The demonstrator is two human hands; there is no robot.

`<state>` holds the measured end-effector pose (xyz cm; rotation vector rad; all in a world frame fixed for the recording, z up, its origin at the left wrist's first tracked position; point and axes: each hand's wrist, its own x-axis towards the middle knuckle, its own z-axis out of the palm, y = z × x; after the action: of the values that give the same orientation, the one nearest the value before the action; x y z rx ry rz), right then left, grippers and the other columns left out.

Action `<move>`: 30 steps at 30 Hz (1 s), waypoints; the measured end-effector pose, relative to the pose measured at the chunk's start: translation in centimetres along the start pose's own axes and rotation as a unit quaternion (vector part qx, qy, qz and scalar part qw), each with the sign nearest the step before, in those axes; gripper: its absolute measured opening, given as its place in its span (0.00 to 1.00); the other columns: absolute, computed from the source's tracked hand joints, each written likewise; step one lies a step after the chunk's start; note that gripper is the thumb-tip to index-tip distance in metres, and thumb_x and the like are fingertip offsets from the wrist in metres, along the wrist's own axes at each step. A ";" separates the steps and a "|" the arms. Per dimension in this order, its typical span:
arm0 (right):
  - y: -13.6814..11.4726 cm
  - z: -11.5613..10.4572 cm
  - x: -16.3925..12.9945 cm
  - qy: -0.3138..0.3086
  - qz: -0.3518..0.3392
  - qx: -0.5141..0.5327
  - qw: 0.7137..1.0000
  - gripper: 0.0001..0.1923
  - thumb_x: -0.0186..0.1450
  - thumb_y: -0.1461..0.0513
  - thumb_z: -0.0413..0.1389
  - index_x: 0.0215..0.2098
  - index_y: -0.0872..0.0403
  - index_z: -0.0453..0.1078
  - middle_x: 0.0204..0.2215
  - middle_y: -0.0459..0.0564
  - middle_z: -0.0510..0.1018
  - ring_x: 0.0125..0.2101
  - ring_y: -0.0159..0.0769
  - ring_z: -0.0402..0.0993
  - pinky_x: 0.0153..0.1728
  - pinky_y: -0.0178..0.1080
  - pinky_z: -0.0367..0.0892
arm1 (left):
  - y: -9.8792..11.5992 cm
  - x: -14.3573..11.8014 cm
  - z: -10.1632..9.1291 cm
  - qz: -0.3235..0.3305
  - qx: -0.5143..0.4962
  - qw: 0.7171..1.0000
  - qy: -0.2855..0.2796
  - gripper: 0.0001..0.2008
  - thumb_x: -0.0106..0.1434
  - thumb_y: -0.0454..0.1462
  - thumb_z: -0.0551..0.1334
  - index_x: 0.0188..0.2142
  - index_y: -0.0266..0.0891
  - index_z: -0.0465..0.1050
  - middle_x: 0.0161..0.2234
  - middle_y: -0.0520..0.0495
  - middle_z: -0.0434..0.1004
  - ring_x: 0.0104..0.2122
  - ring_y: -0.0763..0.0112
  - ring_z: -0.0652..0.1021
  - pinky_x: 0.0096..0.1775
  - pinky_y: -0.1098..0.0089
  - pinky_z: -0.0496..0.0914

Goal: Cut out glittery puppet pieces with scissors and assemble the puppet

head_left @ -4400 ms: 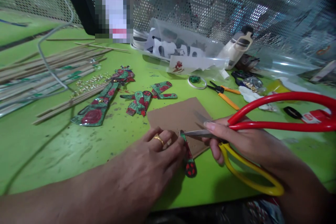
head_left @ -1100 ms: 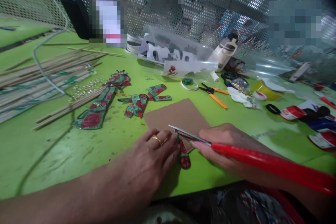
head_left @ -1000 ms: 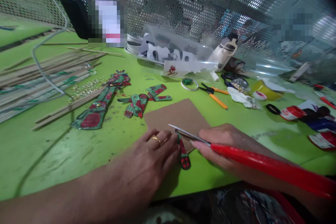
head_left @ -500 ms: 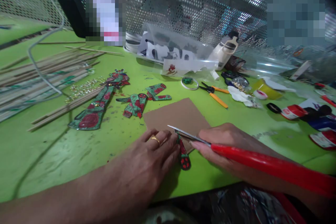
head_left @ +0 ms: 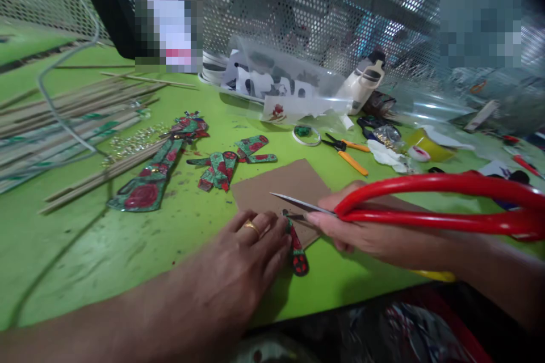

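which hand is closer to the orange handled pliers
Right. The right hand, holding the red-handled scissors, sits just below the orange-handled pliers; the left hand lies farther off, down and left.

You're looking at a dim, colour-heavy shot w/ wide-angle warp: the mesh [head_left: 340, 5] bows at the top, and the top right corner goes black. Daylight comes thru the mesh at the tabletop's far right edge; it glares white there and off the plastic bag [head_left: 289, 76]. Your left hand [head_left: 242, 264] throws a soft shadow onto the tabletop [head_left: 128, 244] at its near edge. The scissors [head_left: 426, 204] are close to the lens and soft. Far clutter is smeared; pixelated blocks sit along the far edge.
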<state>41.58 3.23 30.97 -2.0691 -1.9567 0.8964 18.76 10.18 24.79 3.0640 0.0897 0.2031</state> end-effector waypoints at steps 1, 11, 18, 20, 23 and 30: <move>-0.2 -0.3 0.2 -0.014 0.006 0.004 1.000 0.23 0.72 0.52 0.50 0.21 0.52 0.64 0.17 0.42 0.67 0.20 0.30 0.64 0.22 0.35 0.56 | 0.0 -0.1 0.0 -0.002 -0.002 1.000 0.001 0.25 0.70 0.39 0.55 0.64 0.33 0.66 0.63 0.33 0.69 0.60 0.49 0.72 0.59 0.50 0.66; -0.6 -1.7 1.5 -0.113 0.061 0.016 0.992 0.30 0.75 0.46 0.42 0.22 0.53 0.66 0.21 0.46 0.76 0.25 0.32 0.73 0.33 0.37 0.66 | 0.1 -0.4 -0.5 0.006 -0.032 0.999 0.006 0.24 0.71 0.38 0.51 0.65 0.36 0.65 0.64 0.34 0.67 0.61 0.46 0.70 0.59 0.45 0.65; -2.2 -2.4 2.3 -0.128 0.083 -0.015 0.988 0.29 0.74 0.52 0.44 0.18 0.54 0.66 0.18 0.49 0.76 0.22 0.32 0.73 0.32 0.37 0.68 | -0.2 0.2 0.5 0.014 -0.050 0.999 0.014 0.20 0.71 0.39 0.54 0.59 0.37 0.71 0.60 0.36 0.73 0.57 0.47 0.73 0.57 0.46 0.67; -2.4 -2.3 2.4 -0.128 0.092 -0.012 0.987 0.28 0.74 0.52 0.45 0.19 0.54 0.66 0.18 0.48 0.76 0.21 0.32 0.73 0.32 0.37 0.68 | -0.3 0.2 0.9 0.014 -0.051 0.998 0.026 0.20 0.71 0.40 0.54 0.58 0.36 0.72 0.60 0.36 0.72 0.56 0.46 0.73 0.57 0.45 0.67; -2.4 -2.0 2.6 -0.125 0.090 0.007 0.988 0.28 0.74 0.53 0.45 0.19 0.54 0.66 0.17 0.48 0.75 0.20 0.31 0.72 0.31 0.37 0.68 | -0.3 0.3 0.9 0.018 -0.049 0.998 0.030 0.21 0.72 0.40 0.52 0.58 0.34 0.72 0.60 0.34 0.72 0.56 0.47 0.74 0.56 0.46 0.68; -1.8 -1.1 2.6 -0.118 0.114 0.032 0.986 0.28 0.74 0.51 0.45 0.19 0.54 0.66 0.18 0.48 0.76 0.21 0.33 0.74 0.31 0.37 0.71 | 0.3 0.0 -0.5 0.013 -0.018 1.000 -0.003 0.23 0.73 0.37 0.48 0.63 0.31 0.67 0.62 0.31 0.70 0.59 0.47 0.73 0.57 0.46 0.69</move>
<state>40.55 6.28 31.92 -2.2738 -1.7882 1.2863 18.74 9.96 25.29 3.0310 0.0462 0.1957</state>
